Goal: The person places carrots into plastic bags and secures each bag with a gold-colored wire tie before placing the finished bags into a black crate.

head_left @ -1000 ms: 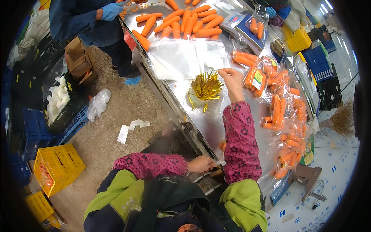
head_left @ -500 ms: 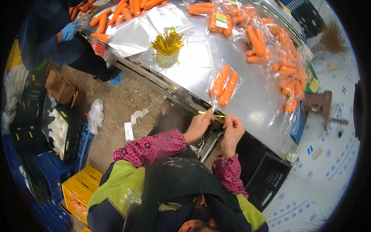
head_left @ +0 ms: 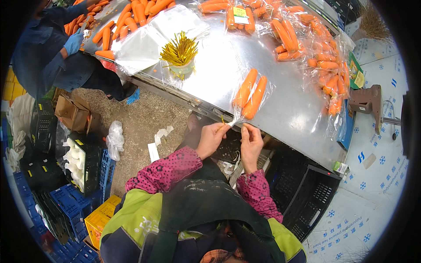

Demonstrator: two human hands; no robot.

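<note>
A clear plastic bag of carrots [head_left: 251, 95] lies on the metal table near its front edge, its gathered neck pointing toward me. My left hand [head_left: 212, 139] is closed in a pinch on that twisted neck. A short gold twist tie [head_left: 222, 119] sticks up beside my left fingertips. Just to the right, the thumb and fingers of my right hand [head_left: 252, 144] are pressed together close by the neck; what lies between them is too small to make out. Left of the bag, a small tub [head_left: 182, 69] holds a bunch of gold twist ties [head_left: 180, 50].
Bagged carrots [head_left: 326, 65] are heaped along the table's right side. Flat clear bags [head_left: 140, 50] and loose carrots [head_left: 140, 13] lie at the far left, beside a person with a blue glove [head_left: 73, 43]. Black crates [head_left: 302, 201] stand below the table at right.
The gold tie, stretched between my hands before, now shows only as a short end by my left fingers. Both hands are at the bag's neck. The co-worker's arms have shifted.
</note>
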